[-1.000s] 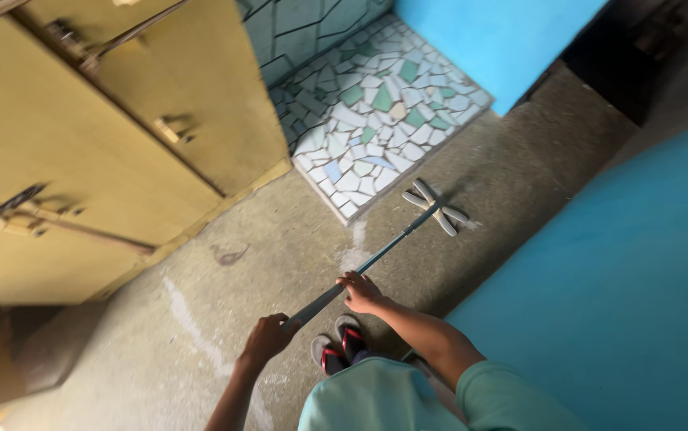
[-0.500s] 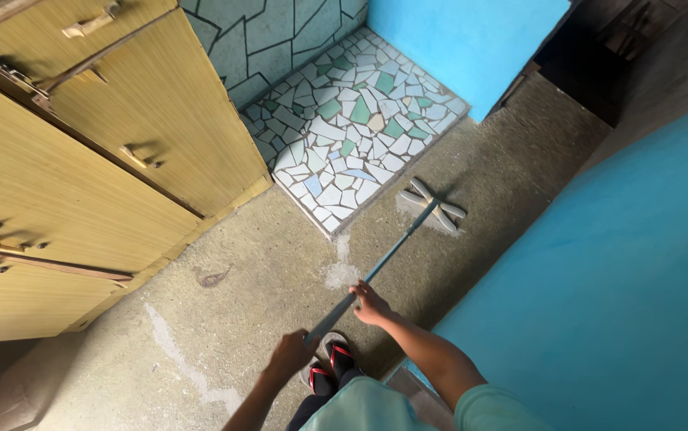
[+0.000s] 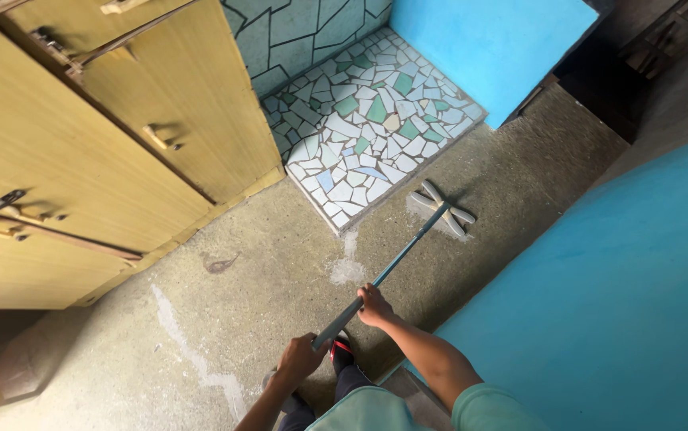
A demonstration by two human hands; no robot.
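Both hands gripped the long blue-grey handle of a mop (image 3: 396,262). The left hand (image 3: 302,357) was wrapped around the near end, and the right hand (image 3: 375,306) was closed on the shaft just ahead of it. From the hands the handle ran forward and to the right, down to a pale mop head (image 3: 442,211) lying flat on the concrete floor (image 3: 264,295), just beside the edge of a raised platform of broken-tile mosaic (image 3: 368,120).

To the left of the hands stood a yellow wooden cabinet (image 3: 80,152) with its doors shut, so whatever it held could not be seen. A blue wall (image 3: 623,303) rose close on the right.

Below the hands, a sandalled foot (image 3: 342,351) showed beside the left hand; the rest of the legs was cut off by the frame. The far end of the passage, beyond the mop head, was too dark to make out.
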